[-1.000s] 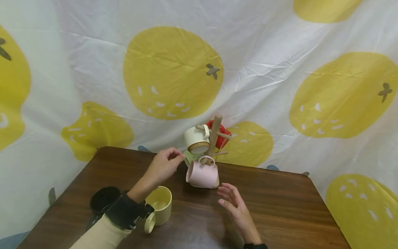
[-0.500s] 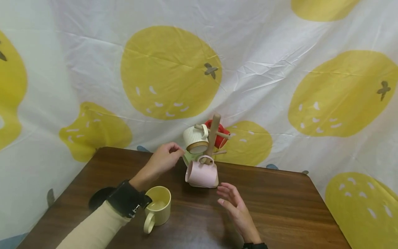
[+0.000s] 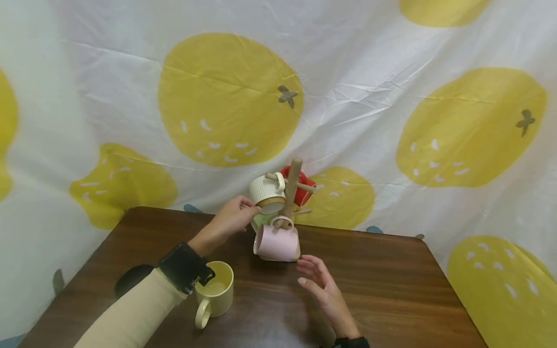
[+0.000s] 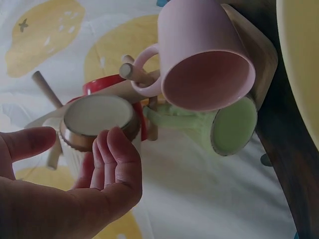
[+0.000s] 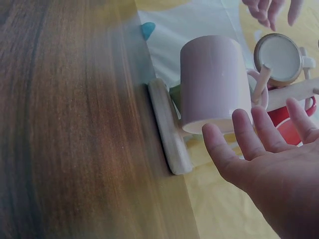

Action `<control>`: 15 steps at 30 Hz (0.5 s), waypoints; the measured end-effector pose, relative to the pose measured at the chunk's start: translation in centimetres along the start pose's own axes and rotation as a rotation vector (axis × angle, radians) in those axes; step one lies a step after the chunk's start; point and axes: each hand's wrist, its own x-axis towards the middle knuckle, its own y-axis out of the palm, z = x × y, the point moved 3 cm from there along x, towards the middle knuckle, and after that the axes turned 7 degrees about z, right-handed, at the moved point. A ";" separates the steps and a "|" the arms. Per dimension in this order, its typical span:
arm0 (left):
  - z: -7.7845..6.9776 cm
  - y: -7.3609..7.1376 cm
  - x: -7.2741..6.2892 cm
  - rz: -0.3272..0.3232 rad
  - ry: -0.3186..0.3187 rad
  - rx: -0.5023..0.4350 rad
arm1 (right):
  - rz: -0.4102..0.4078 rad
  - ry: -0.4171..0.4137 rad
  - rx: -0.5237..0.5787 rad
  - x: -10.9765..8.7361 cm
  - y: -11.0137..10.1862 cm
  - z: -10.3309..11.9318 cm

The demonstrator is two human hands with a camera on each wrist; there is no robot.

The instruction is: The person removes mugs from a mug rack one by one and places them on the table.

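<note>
Cream mug [image 3: 263, 189], pink mug [image 3: 276, 242], yellow-on-white patterned cloth [image 3: 344, 53]

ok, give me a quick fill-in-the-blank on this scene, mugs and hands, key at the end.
1. The pink mug hangs from a peg by its ____.
2. The yellow mug stands on the table with its open rim facing ____.
3. The left hand is near the ribbed mug, while the right hand holds ____.
Missing words: handle; up; nothing.
</note>
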 end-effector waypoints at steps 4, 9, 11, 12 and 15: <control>0.2 -0.2 0.7 0.018 -0.032 -0.020 | -0.005 0.020 -0.002 0.0 0.2 -0.1; -0.1 -0.8 1.8 0.019 -0.052 -0.034 | -0.003 0.019 -0.018 0.0 0.1 -0.2; -0.2 -1.1 2.2 0.010 -0.057 -0.039 | 0.000 0.013 -0.021 0.0 0.0 -0.2; -0.3 -1.2 2.4 0.007 -0.060 -0.042 | 0.003 0.010 -0.022 0.0 0.0 -0.2; -0.4 -1.5 3.0 0.000 -0.062 -0.036 | 0.002 0.006 -0.024 0.0 -0.2 -0.2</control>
